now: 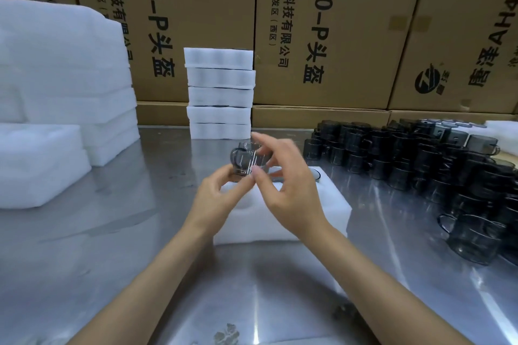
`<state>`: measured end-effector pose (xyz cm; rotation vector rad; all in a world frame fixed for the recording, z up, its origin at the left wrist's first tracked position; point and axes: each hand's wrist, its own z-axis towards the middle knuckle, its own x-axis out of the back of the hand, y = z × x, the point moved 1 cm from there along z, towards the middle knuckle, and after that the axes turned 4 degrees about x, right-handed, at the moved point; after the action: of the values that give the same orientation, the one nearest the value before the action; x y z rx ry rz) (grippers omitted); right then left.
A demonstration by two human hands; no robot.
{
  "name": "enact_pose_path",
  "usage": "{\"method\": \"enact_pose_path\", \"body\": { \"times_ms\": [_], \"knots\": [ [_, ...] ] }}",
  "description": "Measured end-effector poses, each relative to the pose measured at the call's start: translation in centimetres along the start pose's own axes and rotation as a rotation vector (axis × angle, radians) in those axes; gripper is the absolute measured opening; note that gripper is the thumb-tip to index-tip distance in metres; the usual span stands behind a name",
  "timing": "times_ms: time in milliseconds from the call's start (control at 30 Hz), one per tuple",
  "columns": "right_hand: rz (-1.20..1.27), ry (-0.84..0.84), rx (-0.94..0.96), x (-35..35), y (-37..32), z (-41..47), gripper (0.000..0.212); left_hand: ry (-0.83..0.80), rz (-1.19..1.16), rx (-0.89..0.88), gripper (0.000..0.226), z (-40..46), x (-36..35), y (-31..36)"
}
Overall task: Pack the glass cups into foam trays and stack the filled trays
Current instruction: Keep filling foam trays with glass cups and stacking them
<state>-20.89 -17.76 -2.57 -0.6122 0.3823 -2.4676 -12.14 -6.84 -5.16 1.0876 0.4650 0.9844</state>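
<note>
A white foam tray (330, 213) lies in the middle of the steel table, with one dark cup (315, 174) seated in its far right pocket. Above the tray's far side a smoky grey glass cup (246, 159) with a handle is held up. My left hand (221, 199) grips it from below with thumb and fingers. My right hand (283, 176) is beside and over the cup, thumb and fingertips touching its right side, fingers spread. Behind stands a stack of several filled foam trays (220, 94).
Many dark glass cups (414, 159) are piled along the table's right side. Empty foam trays (64, 84) are heaped at the left, with a lower pile (39, 165) in front. Cardboard boxes (322, 31) wall off the back.
</note>
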Motion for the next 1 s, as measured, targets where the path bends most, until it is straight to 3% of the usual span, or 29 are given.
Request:
{"method": "enact_pose_path", "body": {
  "times_ms": [100, 200, 267, 333, 433, 500, 633, 767, 1000],
  "knots": [
    [0.202, -0.034, -0.333, 0.0, 0.4, 0.4, 0.055, -0.099, -0.175, 0.06, 0.034, -0.3, 0.5, 0.4],
    [0.484, -0.223, -0.605, 0.1, 0.9, 0.7, 0.049, -0.127, 0.0, 0.069, 0.024, 0.8, 0.5, 0.9],
    [0.569, -0.222, -0.6, 0.1, 0.9, 0.7, 0.039, -0.038, 0.206, 0.091, 0.022, 2.1, 0.3, 0.7],
    [0.506, -0.141, -0.585, -0.2, 0.9, 0.6, 0.044, 0.072, 0.288, 0.107, 0.032, 2.1, 0.8, 0.1],
    [0.196, -0.126, -0.556, -1.4, 0.6, 0.2, 0.071, 0.163, 0.188, 0.081, 0.044, 1.2, 1.8, -0.9],
    [-0.002, -0.165, -0.498, -2.5, 0.4, -0.2, 0.071, 0.195, 0.067, 0.132, 0.049, 1.0, 2.4, -1.5],
    [-0.253, -0.25, -0.396, -3.7, 0.2, -0.3, 0.065, 0.118, -0.074, 0.18, 0.058, 1.0, 1.4, -1.5],
    [-0.297, -0.306, -0.306, -3.8, 0.2, -0.6, 0.056, -0.038, -0.153, 0.232, 0.065, 0.4, 0.9, -0.8],
    [-0.365, -0.393, -0.301, -3.6, 0.2, -0.8, 0.064, -0.065, -0.159, 0.266, 0.083, 0.2, 1.1, -0.8]
  ]
}}
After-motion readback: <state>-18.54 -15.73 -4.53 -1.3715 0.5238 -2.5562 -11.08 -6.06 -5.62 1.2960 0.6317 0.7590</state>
